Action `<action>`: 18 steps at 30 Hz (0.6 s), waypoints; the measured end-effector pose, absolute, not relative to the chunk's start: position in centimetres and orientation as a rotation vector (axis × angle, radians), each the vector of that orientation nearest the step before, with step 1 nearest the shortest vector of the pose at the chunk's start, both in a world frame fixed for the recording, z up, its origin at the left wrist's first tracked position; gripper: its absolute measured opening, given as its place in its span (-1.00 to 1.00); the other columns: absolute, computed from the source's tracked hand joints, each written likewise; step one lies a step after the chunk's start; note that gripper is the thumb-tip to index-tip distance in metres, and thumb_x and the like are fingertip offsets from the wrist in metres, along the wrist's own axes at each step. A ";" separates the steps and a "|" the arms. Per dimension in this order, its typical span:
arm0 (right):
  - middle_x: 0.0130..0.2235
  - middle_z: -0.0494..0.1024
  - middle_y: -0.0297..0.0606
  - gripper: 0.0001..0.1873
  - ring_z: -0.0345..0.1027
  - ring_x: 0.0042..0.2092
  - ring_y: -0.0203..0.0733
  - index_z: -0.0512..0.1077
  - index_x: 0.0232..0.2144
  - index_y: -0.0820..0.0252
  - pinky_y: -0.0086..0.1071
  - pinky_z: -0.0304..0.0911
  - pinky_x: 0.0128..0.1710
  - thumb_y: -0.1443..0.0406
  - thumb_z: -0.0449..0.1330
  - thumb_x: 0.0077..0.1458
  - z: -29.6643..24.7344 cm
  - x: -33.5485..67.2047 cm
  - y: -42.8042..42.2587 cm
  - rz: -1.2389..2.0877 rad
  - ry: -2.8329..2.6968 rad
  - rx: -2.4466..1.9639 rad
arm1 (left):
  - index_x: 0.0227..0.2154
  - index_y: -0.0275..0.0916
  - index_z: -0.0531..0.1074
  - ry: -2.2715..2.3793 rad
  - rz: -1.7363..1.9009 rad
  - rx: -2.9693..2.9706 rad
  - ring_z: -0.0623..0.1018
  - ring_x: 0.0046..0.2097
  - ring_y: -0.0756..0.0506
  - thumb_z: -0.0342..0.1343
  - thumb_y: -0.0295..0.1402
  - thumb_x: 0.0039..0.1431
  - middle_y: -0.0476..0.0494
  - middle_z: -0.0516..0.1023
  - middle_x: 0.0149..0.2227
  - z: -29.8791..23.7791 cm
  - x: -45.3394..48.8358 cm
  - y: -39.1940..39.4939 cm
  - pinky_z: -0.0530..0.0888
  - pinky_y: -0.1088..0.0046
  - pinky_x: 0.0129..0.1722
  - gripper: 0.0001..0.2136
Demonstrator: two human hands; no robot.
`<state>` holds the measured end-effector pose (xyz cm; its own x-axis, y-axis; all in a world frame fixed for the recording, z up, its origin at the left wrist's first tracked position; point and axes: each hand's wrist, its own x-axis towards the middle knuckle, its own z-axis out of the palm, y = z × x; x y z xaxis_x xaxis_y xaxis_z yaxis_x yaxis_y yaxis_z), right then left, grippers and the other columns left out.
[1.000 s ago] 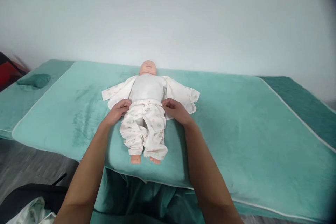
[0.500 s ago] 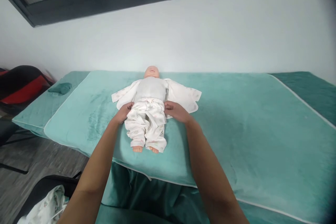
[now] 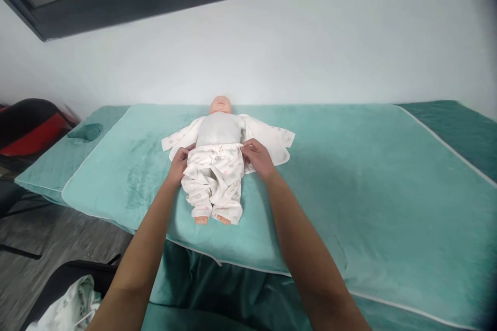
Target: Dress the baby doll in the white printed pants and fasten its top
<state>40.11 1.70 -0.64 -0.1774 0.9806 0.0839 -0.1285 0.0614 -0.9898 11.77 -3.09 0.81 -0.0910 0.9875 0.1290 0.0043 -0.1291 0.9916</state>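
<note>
A baby doll lies on its back on a teal blanket, head toward the wall. It wears patterned white trousers, and an open white jacket is spread out under it. My left hand pinches the trousers' waistband at the doll's right hip. My right hand grips the waistband at the other hip. Both hands have their fingers closed on the fabric. The doll's bare feet stick out near the blanket's front edge.
A small dark green pillow lies at the bed's far left. A black and red chair stands to the left of the bed. White patterned cloth lies on a dark seat at bottom left. A white wall runs behind the bed.
Both hands have slid the trousers' waistband a little higher up the doll's body. The view has tilted up and shifted, so a dark window frame shows at the top.
</note>
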 end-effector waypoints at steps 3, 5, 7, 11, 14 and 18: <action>-0.59 0.38 -0.49 -0.70 0.21 -0.52 -0.28 0.37 -0.38 0.06 -0.36 0.13 -0.47 0.02 0.31 0.02 -0.9 40.2 1.9 1.327 -1.277 -0.980 | -0.39 -0.18 0.27 1.261 1.357 1.216 0.53 -0.10 -0.07 0.31 -0.31 -0.07 -0.09 0.59 -0.09 0.7 11.9 -3.1 0.41 0.38 -0.05 -0.72; -0.59 0.37 -0.50 -0.68 0.20 -0.52 -0.27 0.37 -0.36 0.05 -0.35 0.13 -0.46 0.00 0.30 0.03 -1.0 40.2 2.0 1.323 -1.308 -0.976 | -0.38 -0.17 0.26 1.307 1.355 1.189 0.53 -0.15 -0.06 0.29 -0.28 -0.09 -0.05 0.59 -0.16 0.6 12.0 -2.9 0.42 0.40 -0.11 -0.71; -0.57 0.36 -0.49 -0.69 0.20 -0.50 -0.27 0.37 -0.35 0.05 -0.35 0.14 -0.45 0.00 0.28 0.05 -1.1 40.3 2.0 1.326 -1.367 -0.979 | -0.37 -0.17 0.28 1.354 1.341 1.166 0.52 -0.20 -0.06 0.28 -0.26 -0.12 -0.02 0.57 -0.22 0.5 12.2 -2.8 0.42 0.43 -0.17 -0.70; -0.42 0.47 -0.43 -0.79 0.34 -0.36 -0.24 0.38 -0.31 0.06 -0.34 0.23 -0.30 0.11 0.25 0.09 -1.1 40.1 1.8 1.345 -1.458 -0.942 | -0.29 -0.17 0.35 1.356 1.250 1.074 0.49 -0.30 -0.04 0.31 -0.29 -0.17 0.05 0.51 -0.33 0.4 12.6 -2.6 0.41 0.45 -0.28 -0.65; -0.31 0.54 -0.39 -0.76 0.40 -0.25 -0.22 0.37 -0.28 0.08 -0.33 0.28 -0.18 0.19 0.31 0.01 -0.9 40.0 1.7 1.381 -1.473 -0.893 | -0.19 -0.17 0.41 1.264 1.225 0.974 0.52 -0.31 -0.06 0.35 -0.29 -0.15 0.03 0.54 -0.32 0.7 13.0 -2.7 0.45 0.41 -0.26 -0.60; -0.32 0.53 -0.40 -0.69 0.38 -0.26 -0.23 0.37 -0.29 0.10 -0.35 0.26 -0.21 0.22 0.37 -0.07 -0.6 40.0 1.9 1.420 -1.459 -0.884 | -0.17 -0.22 0.50 1.133 1.216 1.000 0.57 -0.18 -0.14 0.35 -0.25 -0.05 -0.10 0.60 -0.26 1.6 13.6 -3.0 0.49 0.34 -0.17 -0.64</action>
<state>40.02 1.86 -0.60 -0.3496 0.9298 0.1149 -0.0899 0.0888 -0.9920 13.59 -2.96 1.55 0.0009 0.9945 -0.1049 -0.1753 0.1034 0.9791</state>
